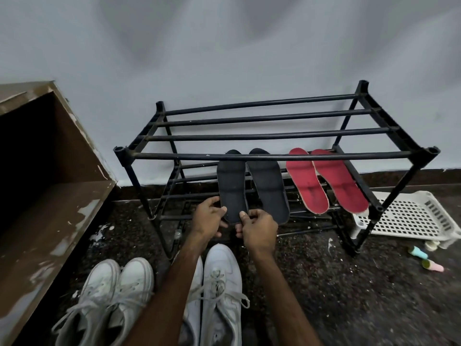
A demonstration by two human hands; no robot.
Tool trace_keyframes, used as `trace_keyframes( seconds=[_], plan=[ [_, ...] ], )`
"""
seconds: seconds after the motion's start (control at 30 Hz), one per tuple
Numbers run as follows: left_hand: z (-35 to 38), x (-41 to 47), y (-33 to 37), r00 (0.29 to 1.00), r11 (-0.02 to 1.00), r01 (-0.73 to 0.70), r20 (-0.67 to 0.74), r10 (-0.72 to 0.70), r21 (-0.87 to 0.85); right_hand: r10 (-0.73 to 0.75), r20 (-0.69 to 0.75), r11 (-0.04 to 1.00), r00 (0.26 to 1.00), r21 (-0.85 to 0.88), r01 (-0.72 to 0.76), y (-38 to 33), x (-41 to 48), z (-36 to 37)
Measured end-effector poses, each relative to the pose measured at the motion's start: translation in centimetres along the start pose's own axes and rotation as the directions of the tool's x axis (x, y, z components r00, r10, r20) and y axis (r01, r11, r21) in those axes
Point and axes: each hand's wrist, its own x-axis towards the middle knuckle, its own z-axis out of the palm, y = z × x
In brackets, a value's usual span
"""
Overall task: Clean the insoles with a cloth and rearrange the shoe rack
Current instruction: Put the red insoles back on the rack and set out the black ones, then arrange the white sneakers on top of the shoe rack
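Note:
A black tube shoe rack [272, 156] stands against the wall. On its lower shelf lie two black insoles and two red insoles [306, 181]. My left hand [209, 218] and my right hand [258, 227] both pinch the near end of the left black insole [232, 186], thumbs on top. The second black insole [268, 183] lies just to its right, untouched. No cloth is in view.
Two pairs of white sneakers [219, 290] sit on the dark floor in front of the rack, under my forearms. A brown wooden cabinet [45, 196] stands at the left. A white perforated plastic tray [411, 216] and small pastel items [424, 258] lie at the right.

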Motion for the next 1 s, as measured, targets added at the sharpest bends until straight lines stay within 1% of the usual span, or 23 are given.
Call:
trace_keyframes(
  seconds=[0.17,0.27,0.37,0.47,0.5,0.53,0.57,0.6,0.63,0.67,0.7,0.73,0.8,0.87,0.9,0.93,1.0],
  plan=[
    [-0.3,-0.3,-0.5,1.0,0.999,0.003,-0.015,-0.003,-0.037,-0.036,-0.028,0.999,0.999,-0.039,0.035,0.1,-0.9,-0.5],
    [-0.4,-0.9,-0.8,1.0,0.999,-0.001,-0.008,0.001,-0.048,-0.034,-0.046,0.999,0.998,-0.022,0.033,0.4,-1.8,-1.1],
    [-0.9,-2.1,-1.4,0.996,0.996,-0.038,-0.084,0.031,-0.086,-0.016,-0.028,0.995,0.999,0.099,0.019,1.1,-3.6,-3.1],
    [-2.1,-4.8,-3.4,0.977,0.992,-0.06,-0.211,0.036,-0.109,0.083,0.026,0.955,0.996,0.285,-0.087,4.1,-6.2,-6.2],
    [-2.7,-5.9,-4.6,0.968,0.993,-0.047,-0.248,0.019,-0.105,0.107,0.024,0.959,0.994,0.261,-0.109,5.9,-7.0,-7.2],
    [-3.4,-7.0,-6.0,0.958,0.994,-0.025,-0.287,-0.006,-0.102,0.105,0.019,0.988,0.994,0.114,-0.107,7.9,-7.5,-8.2],
    [-4.1,-8.3,-7.4,0.944,0.996,-0.001,-0.327,-0.027,-0.085,0.105,0.084,0.982,0.991,-0.165,-0.09,9.7,-8.1,-9.0],
    [-4.7,-9.6,-8.7,0.931,0.999,0.022,-0.364,-0.031,-0.03,0.148,0.206,0.887,0.967,-0.461,-0.037,11.3,-8.5,-9.5],
    [-5.1,-11.0,-10.1,0.92,0.998,0.042,-0.39,-0.018,0.052,0.235,0.297,0.743,0.925,-0.669,0.026,12.3,-9.1,-9.8],
    [-5.5,-12.6,-11.2,0.912,0.988,0.052,-0.409,0.013,0.147,0.303,0.353,0.644,0.885,-0.76,0.082,12.7,-9.7,-9.8],
    [-5.6,-14.1,-12.0,0.906,0.973,0.044,-0.42,0.056,0.225,0.314,0.385,0.635,0.868,-0.765,0.11,12.7,-10.2,-9.5],
    [-5.8,-15.5,-12.6,0.898,0.958,0.03,-0.428,0.099,0.286,0.275,0.407,0.665,0.871,-0.735,0.134,12.4,-10.7,-9.0],
    [-6.1,-18.1,-13.5,0.895,0.919,-0.009,-0.406,0.184,0.395,0.137,0.428,0.704,0.893,-0.676,0.216,10.7,-11.8,-7.5],
    [-5.9,-20.0,-15.8,0.934,0.851,-0.055,-0.275,0.23,0.523,0.01,0.451,0.745,0.893,-0.599,0.294,9.3,-12.9,-5.9],
    [-5.9,-20.8,-17.3,0.945,0.806,-0.086,-0.208,0.251,0.585,-0.023,0.482,0.743,0.876,-0.578,0.338,8.8,-13.6,-5.2],
    [-5.7,-21.3,-19.1,0.944,0.757,-0.127,-0.157,0.291,0.641,-0.028,0.529,0.72,0.848,-0.578,0.384,8.4,-14.4,-4.6],
    [-5.6,-21.5,-22.0,0.946,0.716,-0.202,-0.056,0.32,0.669,0.085,0.634,0.616,0.769,-0.64,0.46,8.9,-16.1,-3.2]
  ],
)
